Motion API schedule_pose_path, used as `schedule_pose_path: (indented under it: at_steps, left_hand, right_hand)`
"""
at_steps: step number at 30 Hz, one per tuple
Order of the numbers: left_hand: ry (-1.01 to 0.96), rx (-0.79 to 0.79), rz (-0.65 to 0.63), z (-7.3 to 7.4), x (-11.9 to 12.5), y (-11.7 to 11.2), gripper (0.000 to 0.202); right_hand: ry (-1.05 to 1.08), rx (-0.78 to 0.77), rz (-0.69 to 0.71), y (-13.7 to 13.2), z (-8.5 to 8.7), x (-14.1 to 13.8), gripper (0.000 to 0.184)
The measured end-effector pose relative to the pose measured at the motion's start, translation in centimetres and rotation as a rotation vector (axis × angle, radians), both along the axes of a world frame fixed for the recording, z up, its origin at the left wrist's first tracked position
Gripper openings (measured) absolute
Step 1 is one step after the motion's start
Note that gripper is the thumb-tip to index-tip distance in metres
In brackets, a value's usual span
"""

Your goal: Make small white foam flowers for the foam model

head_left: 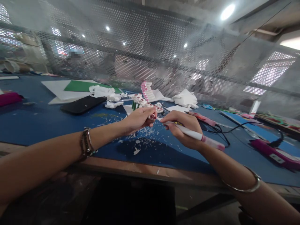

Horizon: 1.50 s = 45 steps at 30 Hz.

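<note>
I have the left hand (142,121) pinching a white-and-red piece (152,117), the right hand (184,126) gripping a white-and-pink pen-shaped tool (193,133), tip beside it. I judge fine tip work is in hand, calling next for a steady pinch; white scraps (136,151) litter the blue tabletop (47,125) beneath the piece.

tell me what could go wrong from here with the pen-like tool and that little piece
The pen-like tool has its tip right at the small white piece, so a slip of the right hand might catch the fingers of the left hand, which are close by. White scraps lie loose on the blue table below the hands and could cling to the piece if it were dropped.
</note>
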<state>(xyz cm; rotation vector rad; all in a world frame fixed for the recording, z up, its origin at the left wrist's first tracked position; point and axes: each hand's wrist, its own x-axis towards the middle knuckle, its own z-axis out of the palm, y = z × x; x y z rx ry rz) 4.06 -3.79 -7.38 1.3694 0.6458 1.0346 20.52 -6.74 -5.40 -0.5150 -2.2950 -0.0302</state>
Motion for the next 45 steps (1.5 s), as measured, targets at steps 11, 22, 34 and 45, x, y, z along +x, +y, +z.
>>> schedule_pose_path:
  at_steps: [11,22,34,45]
  left_hand:
    - [0.049,0.023,0.002,0.13,-0.07,-0.01,0.034]
    - [0.039,0.013,0.024,0.13,0.04,-0.1,0.035]
    - [0.061,-0.005,0.011,0.21,0.02,-0.16,0.035]
    - [0.099,0.063,0.013,-0.13,0.1,0.11,0.032]
  right_hand:
    - [-0.033,-0.04,0.019,-0.19,0.12,0.06,0.022]
    - [-0.028,-0.021,0.044,0.02,0.16,0.16,0.019]
    - [-0.041,-0.053,0.016,-0.06,0.16,0.19,0.019]
    - [-0.028,-0.03,0.038,-0.03,0.07,-0.13,0.019]
